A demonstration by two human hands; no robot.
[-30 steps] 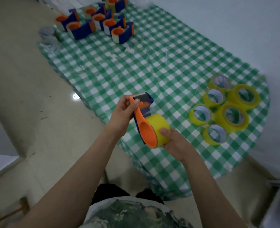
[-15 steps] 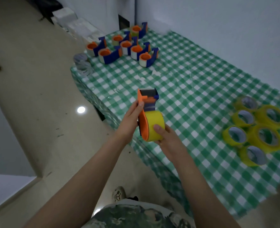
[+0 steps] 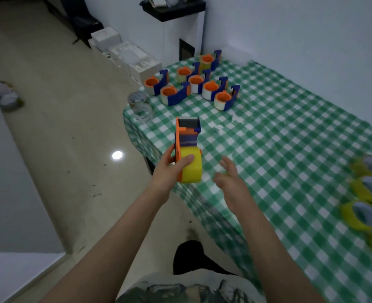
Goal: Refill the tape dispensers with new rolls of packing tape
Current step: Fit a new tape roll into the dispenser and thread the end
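My left hand [image 3: 169, 169] grips an orange and blue tape dispenser [image 3: 186, 136] that carries a yellow tape roll [image 3: 191, 168]; the thumb lies across the roll. It hangs just over the near left edge of the table [image 3: 279, 149]. My right hand [image 3: 230, 177] hovers beside it, fingers spread, holding nothing. Several yellow tape rolls [image 3: 368, 202] lie at the right edge of the table. Several more dispensers [image 3: 193, 84] stand at the far left end.
The table has a green and white checked cloth. Near its far left corner lie clear, nearly empty tape rolls [image 3: 140, 106]. White boxes [image 3: 126, 53] line the wall on the floor beyond. A white wall borders the table on the right.
My right hand has let go of the yellow roll and drawn away to the right. My left hand has shifted down onto the roll. The view has swung up and left.
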